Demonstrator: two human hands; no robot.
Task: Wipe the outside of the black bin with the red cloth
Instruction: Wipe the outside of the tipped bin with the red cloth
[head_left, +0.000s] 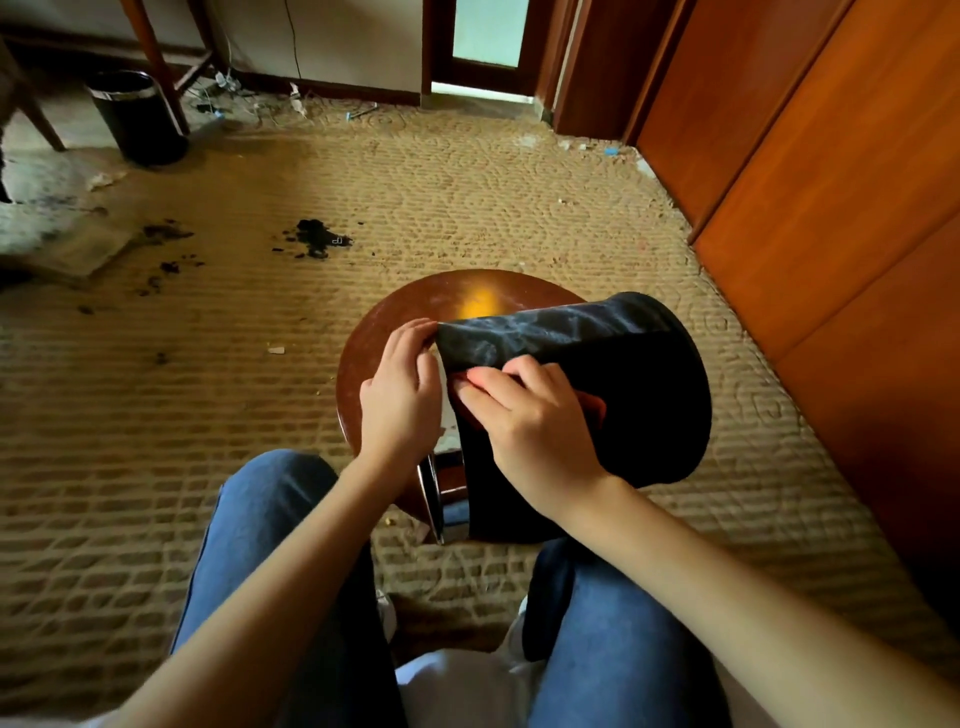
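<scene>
The black bin (644, 384) lies tilted on its side over a small round wooden table (395, 322), its base pointing away to the right and its metal rim (434, 499) near my knees. My right hand (535, 421) presses the red cloth (595, 402) against the bin's side, fingers curled over it; only small bits of cloth show. My left hand (400, 389) grips the bin's left edge, fingers curled around it near the top corner.
A second black bin (137, 117) stands at the far left by chair legs. Dark debris (317, 239) and scraps lie on the patterned carpet. Wooden wardrobe doors (831, 182) line the right side. My knees in jeans are below the table.
</scene>
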